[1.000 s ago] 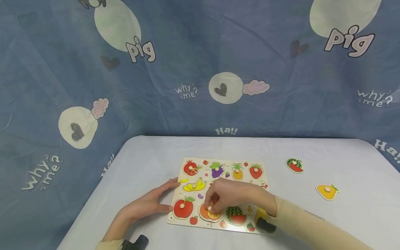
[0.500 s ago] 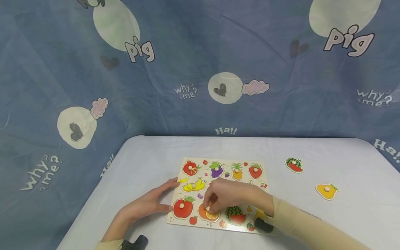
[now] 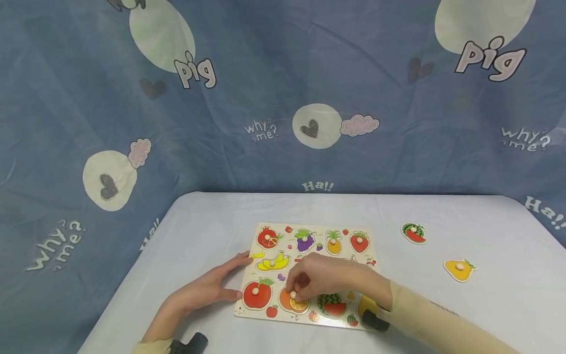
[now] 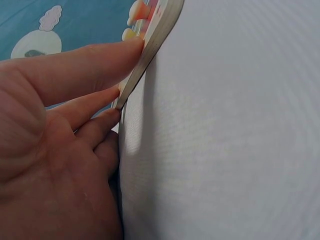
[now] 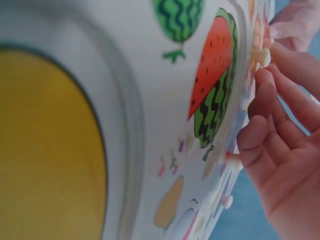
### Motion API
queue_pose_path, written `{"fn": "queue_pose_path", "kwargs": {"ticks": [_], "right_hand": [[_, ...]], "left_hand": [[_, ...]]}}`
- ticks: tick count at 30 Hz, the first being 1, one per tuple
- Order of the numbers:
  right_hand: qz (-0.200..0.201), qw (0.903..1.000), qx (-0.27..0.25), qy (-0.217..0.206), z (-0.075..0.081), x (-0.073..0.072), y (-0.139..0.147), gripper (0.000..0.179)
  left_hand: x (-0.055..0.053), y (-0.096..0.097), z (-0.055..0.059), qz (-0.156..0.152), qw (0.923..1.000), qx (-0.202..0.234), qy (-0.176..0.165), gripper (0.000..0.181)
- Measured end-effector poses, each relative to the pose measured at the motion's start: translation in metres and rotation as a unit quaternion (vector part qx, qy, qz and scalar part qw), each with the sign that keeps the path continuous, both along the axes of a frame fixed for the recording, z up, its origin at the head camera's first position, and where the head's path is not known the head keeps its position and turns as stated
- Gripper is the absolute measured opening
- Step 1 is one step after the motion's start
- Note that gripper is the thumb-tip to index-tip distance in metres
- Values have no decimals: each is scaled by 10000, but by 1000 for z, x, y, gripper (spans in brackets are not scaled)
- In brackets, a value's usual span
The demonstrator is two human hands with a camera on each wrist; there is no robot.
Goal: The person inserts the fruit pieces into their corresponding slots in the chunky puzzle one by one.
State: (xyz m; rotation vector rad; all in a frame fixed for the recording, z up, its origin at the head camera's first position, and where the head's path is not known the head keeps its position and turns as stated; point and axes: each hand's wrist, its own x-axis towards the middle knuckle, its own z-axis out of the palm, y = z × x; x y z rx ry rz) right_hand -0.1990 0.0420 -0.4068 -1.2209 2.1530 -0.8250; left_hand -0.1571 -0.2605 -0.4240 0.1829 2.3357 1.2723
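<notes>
A wooden fruit puzzle board (image 3: 302,317) lies flat on the table. Along its left edge, my left hand (image 3: 203,287) has thumb and fingers spread, their tips touching the rim; the left wrist view shows the thumb (image 4: 95,67) against that edge. Over the front row, my right hand (image 3: 325,275) pinches the small knob (image 5: 261,57) of the orange piece (image 3: 286,302), which sits at its place in the board. Right of it is the watermelon place (image 3: 331,306), showing no knob. My right forearm partly covers a yellow place (image 3: 366,305) and some middle-row spots.
Off the board's right side lie a loose watermelon piece (image 3: 414,233) and a loose pear piece (image 3: 460,270). Knobbed apple (image 3: 257,297), banana (image 3: 272,263), grape (image 3: 304,242), pineapple (image 3: 333,244) and strawberry (image 3: 359,242) pieces sit in the board. A blue printed cloth (image 3: 239,162) hangs behind the white table.
Both hands keep their places on the board and the orange piece. The whole head view has shifted very slightly.
</notes>
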Motion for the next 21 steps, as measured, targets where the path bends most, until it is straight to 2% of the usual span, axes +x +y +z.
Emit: {"fn": "queue_pose_path", "kwargs": {"ticks": [6, 13, 21], "right_hand": [[-187, 9995, -221, -124, 8, 3, 6, 13], [-327, 9989, -327, -4, 12, 3, 16, 12], [-720, 9966, -391, 25, 19, 5, 34, 14]], "left_hand": [[0, -1, 2, 14, 10000, -25, 34, 76], [0, -1, 1, -118, 9998, 145, 33, 78], [1, -1, 1, -181, 9996, 196, 76, 78]]}}
